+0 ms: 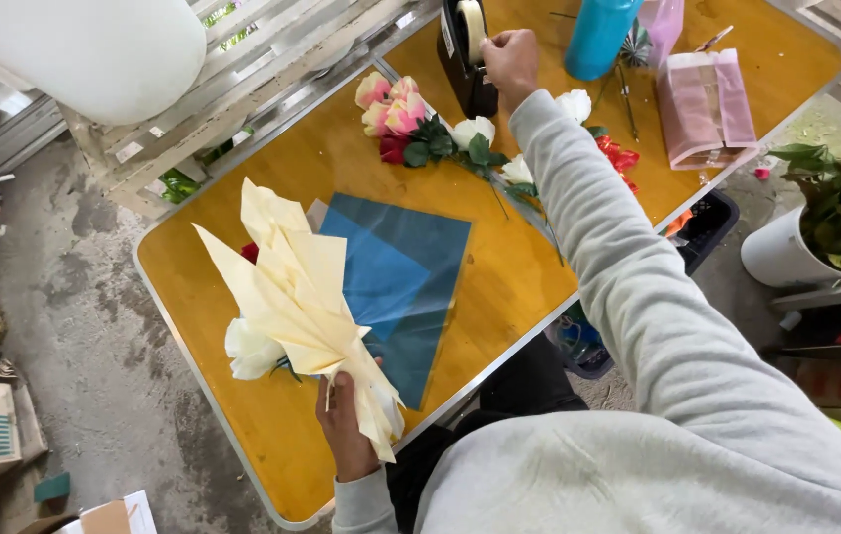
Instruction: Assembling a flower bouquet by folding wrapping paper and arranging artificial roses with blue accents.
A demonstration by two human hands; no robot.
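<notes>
Left hand (346, 425) has a clenched grip on the cream paper bouquet (297, 297) over the table's (272, 425) near edge, long axis fanning toward the far-left corner; right hand (509, 59) pinches the tape dispenser (468, 54) at the far edge; orange tabletop, concrete floor (84, 336).

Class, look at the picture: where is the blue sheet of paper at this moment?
In the head view, the blue sheet lies flat mid-table, just right of the cream paper bouquet held by the left hand, below the loose flowers.
</notes>
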